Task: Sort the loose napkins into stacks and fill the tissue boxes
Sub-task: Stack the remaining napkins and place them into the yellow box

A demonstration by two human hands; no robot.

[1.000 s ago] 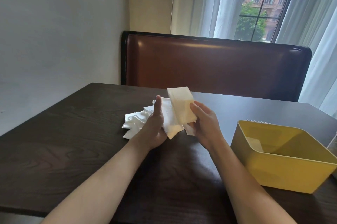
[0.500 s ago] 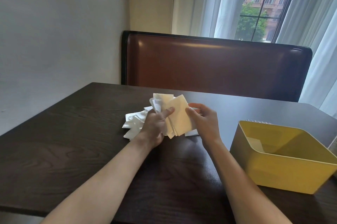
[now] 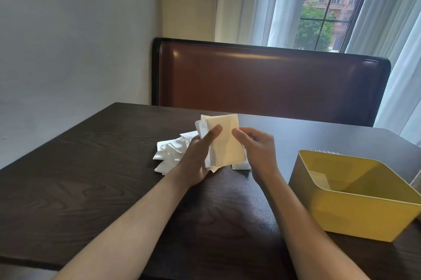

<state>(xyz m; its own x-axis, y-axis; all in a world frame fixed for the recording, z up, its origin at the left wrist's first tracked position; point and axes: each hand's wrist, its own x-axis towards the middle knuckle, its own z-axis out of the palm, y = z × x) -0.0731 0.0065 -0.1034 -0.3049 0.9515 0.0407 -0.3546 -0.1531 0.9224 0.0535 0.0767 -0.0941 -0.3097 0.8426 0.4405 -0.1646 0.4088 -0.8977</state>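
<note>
On a dark wood surface (image 3: 91, 165) by a curtained window (image 3: 328, 6), the left hand (image 3: 196, 161) and right hand (image 3: 257, 152) pinch a napkin stack (image 3: 225, 143) between them.

table (image 3: 91, 177): dark wood, visible grain, matt. napkins (image 3: 224, 143): soft paper, matt, slightly creased. bin (image 3: 355, 218): yellow plastic, smooth, low sheen. bench back (image 3: 273, 81): brown leather-like upholstery, glossy. curtains (image 3: 268, 1): sheer cloth.
</note>
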